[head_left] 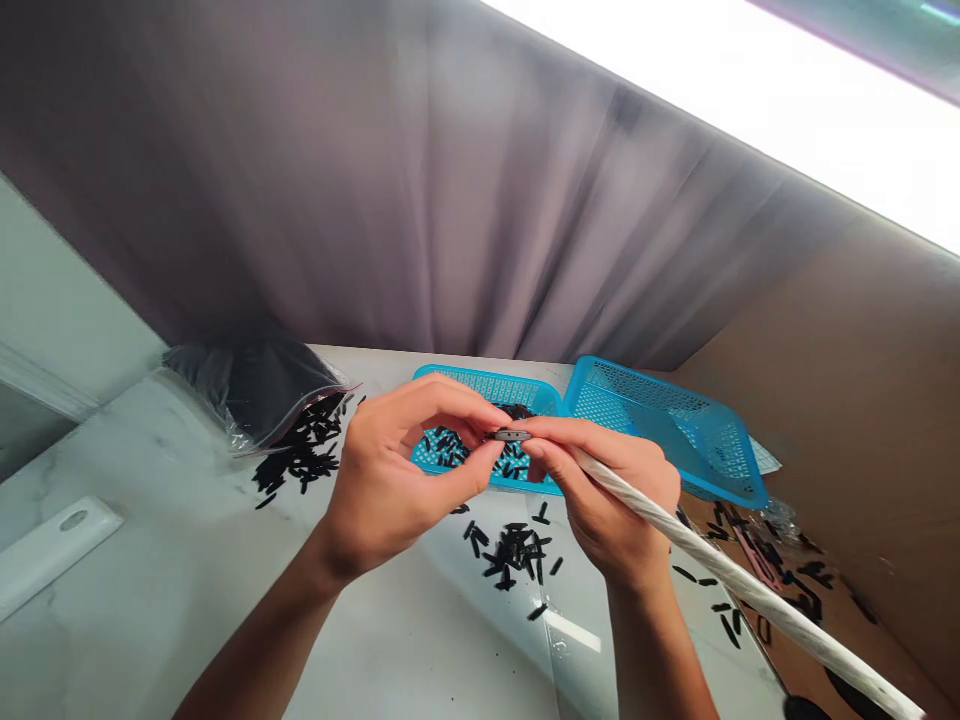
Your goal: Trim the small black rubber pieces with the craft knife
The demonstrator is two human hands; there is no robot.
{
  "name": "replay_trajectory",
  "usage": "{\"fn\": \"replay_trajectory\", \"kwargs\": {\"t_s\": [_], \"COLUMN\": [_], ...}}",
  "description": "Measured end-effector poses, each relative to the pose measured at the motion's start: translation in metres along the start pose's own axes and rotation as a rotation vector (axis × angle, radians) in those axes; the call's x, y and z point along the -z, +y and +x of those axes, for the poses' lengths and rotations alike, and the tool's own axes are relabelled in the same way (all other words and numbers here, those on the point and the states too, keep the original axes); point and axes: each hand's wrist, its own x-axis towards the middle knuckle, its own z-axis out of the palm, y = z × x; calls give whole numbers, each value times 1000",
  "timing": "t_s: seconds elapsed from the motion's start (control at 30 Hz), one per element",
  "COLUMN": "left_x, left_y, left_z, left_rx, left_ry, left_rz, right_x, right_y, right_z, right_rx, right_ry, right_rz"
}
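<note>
Piece [513, 435], one, is held between the hands, its left end pinched by the thumb and forefinger of the left hand [397, 470], its right end by those of the right hand [619, 485]. Long axis is laid left to right, about level. Two baskets [667, 430], one bag [247, 385] counted on the counter [397, 640]; loose pieces [516, 550] too many to be counted.
</note>
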Motion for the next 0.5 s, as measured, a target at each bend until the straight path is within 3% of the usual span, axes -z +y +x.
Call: {"fn": "replay_trajectory", "kwargs": {"t_s": [0.27,0.5], "left_x": [4,9], "left_y": [-3,3], "left_z": [1,1], "left_rx": [118,-70], "left_ry": [43,-41], "left_rz": [-49,138], "right_x": [1,0], "right_y": [-1,-1], "right_z": [-5,-7], "right_rx": [71,137], "right_ry": [96,103], "right_rz": [-82,-89]}}
